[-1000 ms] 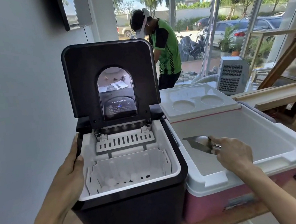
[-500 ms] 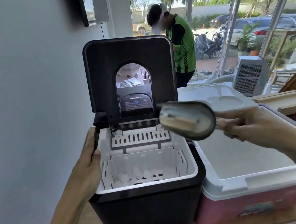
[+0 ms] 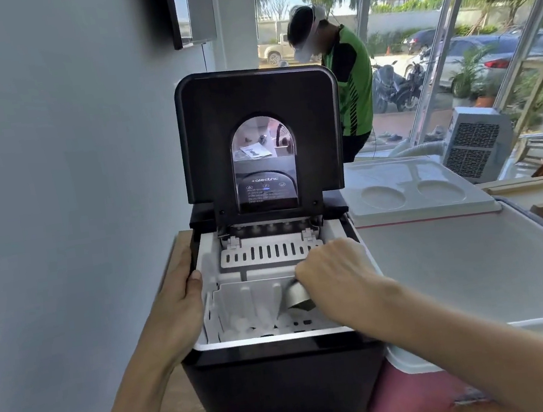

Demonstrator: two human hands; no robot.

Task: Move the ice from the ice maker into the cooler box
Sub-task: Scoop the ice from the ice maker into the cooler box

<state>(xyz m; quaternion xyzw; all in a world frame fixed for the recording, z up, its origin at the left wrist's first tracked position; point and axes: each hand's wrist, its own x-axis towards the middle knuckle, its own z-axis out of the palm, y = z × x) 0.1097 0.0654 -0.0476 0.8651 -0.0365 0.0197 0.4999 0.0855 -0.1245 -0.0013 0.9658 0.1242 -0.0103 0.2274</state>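
Now that our right hand (image 3: pixel 336 275), fingers closed on the metal scoop (image 3: pixel 296 297), has dropped from the cooler box (image 3: pixel 450 261) into the ice maker (image 3: pixel 285 376) basket, another load begins; our left hand (image 3: pixel 180 299) clasps its rim.

The boxy plastic ice maker (image 3: pixel 287 387) is showing glossy black outside, white within. The open cooler box (image 3: pixel 422 390) is showing pink walls under a white rim. The metal scoop (image 3: pixel 296 296) is gleaming silver.

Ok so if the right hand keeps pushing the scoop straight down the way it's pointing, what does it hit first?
Most likely the ice lying in the white basket of the ice maker. The right hand angles the metal scoop down and leftward into it, though depth is hard to judge.
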